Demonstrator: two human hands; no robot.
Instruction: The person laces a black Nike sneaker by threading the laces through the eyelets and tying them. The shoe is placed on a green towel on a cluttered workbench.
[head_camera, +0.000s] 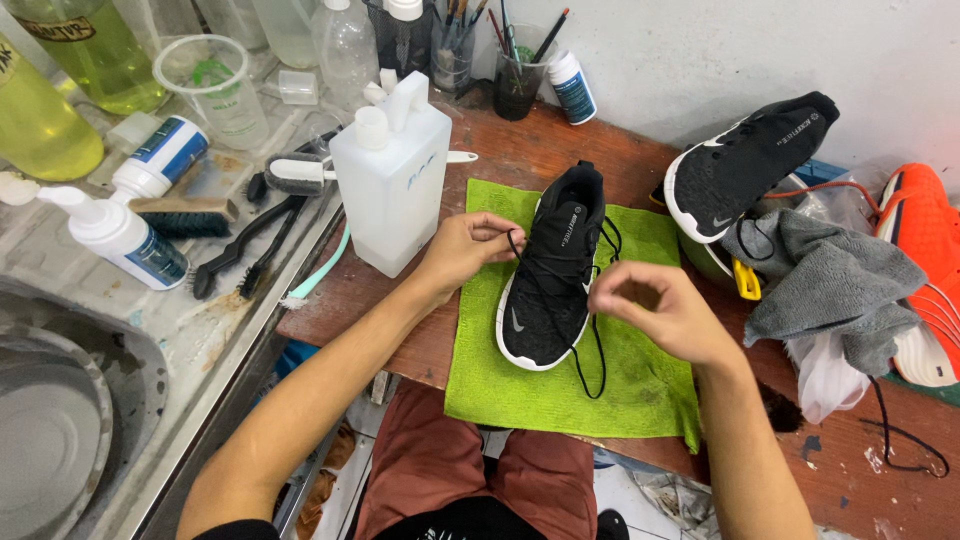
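Lengthwise, the black shoe (550, 270) lies on the green cloth (640, 380), toe toward the person, heel toward the wall, each end of its lace (590, 350) pinched by left hand (468, 248) and right hand (660, 310), white jug (390, 190) just left.

We see an evenly lit, fairly bright scene; the light is soft and seems to come from above, as shadows are short and faint. The white wall (760, 50) at the far edge of the wooden worktop (560, 150) reads pale and flat. Small highlights sit on the clear bottles (340, 40) at the far left corner. Focus is sharp at centre. Wide-angle distortion bends the metal sink (60, 420) and stretches our forearms near the lower edge.
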